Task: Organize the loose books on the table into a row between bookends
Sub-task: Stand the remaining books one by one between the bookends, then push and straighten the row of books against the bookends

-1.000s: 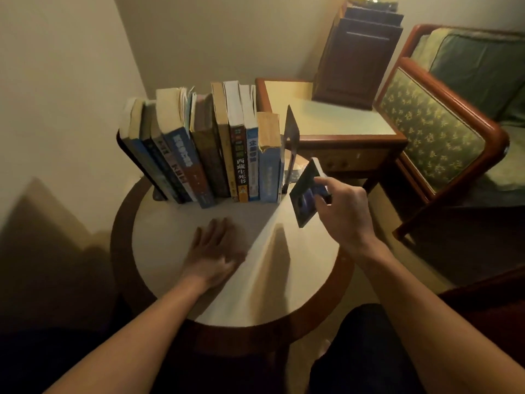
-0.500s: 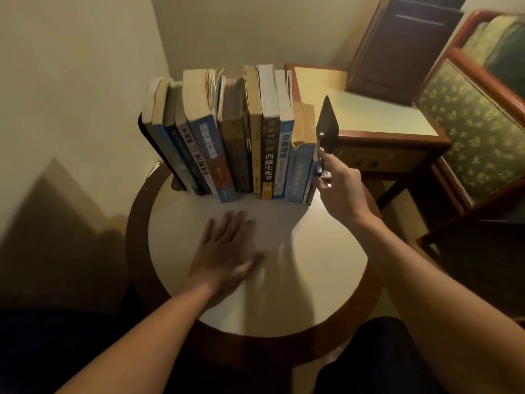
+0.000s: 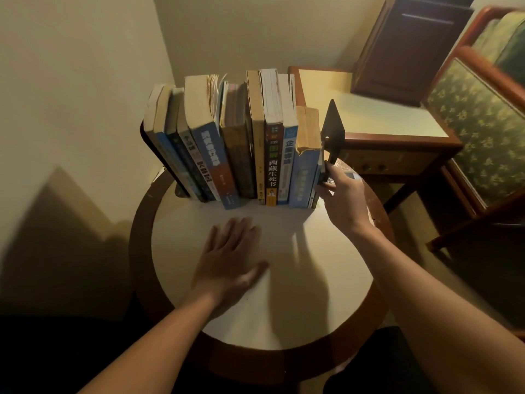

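Note:
A row of several upright books (image 3: 241,146) stands at the back of the round table (image 3: 326,294), leaning a little left against a dark left bookend (image 3: 150,155). A black right bookend (image 3: 333,129) stands at the row's right end. My right hand (image 3: 342,194) pinches a thin dark book (image 3: 319,177), upright between the last blue book and that bookend. My left hand (image 3: 230,260) lies flat on the tabletop in front of the row, fingers straight.
The table sits in a corner with walls left and behind. A wooden side table (image 3: 377,118) with a dark cabinet (image 3: 409,46) stands behind on the right. A green patterned armchair (image 3: 477,115) is at far right.
My right hand carried the thin dark book from in front of the right bookend into the gap at the row's right end. My left hand stayed flat on the table.

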Demonstrator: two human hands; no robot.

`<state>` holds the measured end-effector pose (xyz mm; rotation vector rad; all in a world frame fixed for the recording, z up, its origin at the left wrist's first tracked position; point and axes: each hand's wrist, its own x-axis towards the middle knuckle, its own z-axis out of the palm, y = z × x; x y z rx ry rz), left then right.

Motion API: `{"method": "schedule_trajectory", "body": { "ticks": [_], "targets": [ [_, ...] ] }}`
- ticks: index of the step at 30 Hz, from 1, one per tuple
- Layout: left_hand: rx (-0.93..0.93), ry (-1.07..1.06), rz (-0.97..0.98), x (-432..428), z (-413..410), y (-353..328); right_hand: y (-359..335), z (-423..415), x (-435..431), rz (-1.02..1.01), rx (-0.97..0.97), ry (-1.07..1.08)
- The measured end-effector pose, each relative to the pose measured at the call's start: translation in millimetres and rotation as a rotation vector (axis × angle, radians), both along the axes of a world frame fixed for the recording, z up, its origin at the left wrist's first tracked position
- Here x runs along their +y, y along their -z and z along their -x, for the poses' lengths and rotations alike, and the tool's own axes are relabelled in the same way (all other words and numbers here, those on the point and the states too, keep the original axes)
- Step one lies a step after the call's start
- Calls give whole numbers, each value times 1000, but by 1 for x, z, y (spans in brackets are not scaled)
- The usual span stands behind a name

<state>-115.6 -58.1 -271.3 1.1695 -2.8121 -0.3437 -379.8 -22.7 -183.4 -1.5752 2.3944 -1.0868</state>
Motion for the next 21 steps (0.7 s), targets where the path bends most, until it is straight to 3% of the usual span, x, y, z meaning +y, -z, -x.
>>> {"method": "schedule_trajectory", "body": {
  "ticks": [6, 10, 13, 17, 21],
  "targets": [
    [-76, 21, -83, -5, 0, -1, -20, -6, 15, 44, 21, -3],
    [-138, 2, -255, -12, -1, -25, -57, -11, 27, 22, 180, -145],
    [105, -153, -298, -4, -7, -55, -94, -22, 27, 47, 272, -232],
    [545, -316, -94, -9, -20, -84, -138, -56, 12, 24, 425, -440],
    [827, -487, 12, -31, -21, -100, -163, -84, -18, -110, 616, -610]
  ]
}}
